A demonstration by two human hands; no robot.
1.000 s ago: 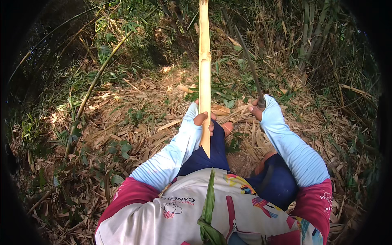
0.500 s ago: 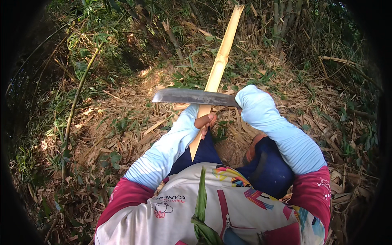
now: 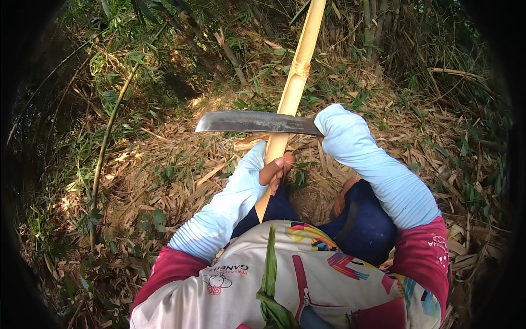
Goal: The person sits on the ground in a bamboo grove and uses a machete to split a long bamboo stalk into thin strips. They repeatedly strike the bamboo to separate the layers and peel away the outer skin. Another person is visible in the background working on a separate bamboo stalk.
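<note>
Currently, head view only. Left hand (image 3: 274,171) closed around a yellow split bamboo pole (image 3: 294,88), fingers wrapped over it near its lower end; the pole rises from the hand up and slightly right to the top edge of the frame, with a node ring about midway. Its lower tip tapers to a point below the hand, against the dark blue trousers (image 3: 364,225).

Right hand (image 3: 329,123) covered by a pale blue sleeve, fist closed on the handle of a machete (image 3: 256,122); the handle itself is hidden inside the sleeve and fingers. Dark, worn blade lies roughly horizontal, pointing to the person's left, crossing in front of the pole just above the left hand. Whether the edge touches the bamboo: cannot tell.

Both forearms in pale blue sleeves, upper arms in red. A white bag (image 3: 307,279) with coloured print sits on the chest, a green leaf blade (image 3: 269,274) tucked upright in it.

Ground: dry bamboo leaf litter (image 3: 164,181), green weeds, a thin green stem (image 3: 109,126) arching at left, standing bamboo stems (image 3: 378,22) at top right
</note>
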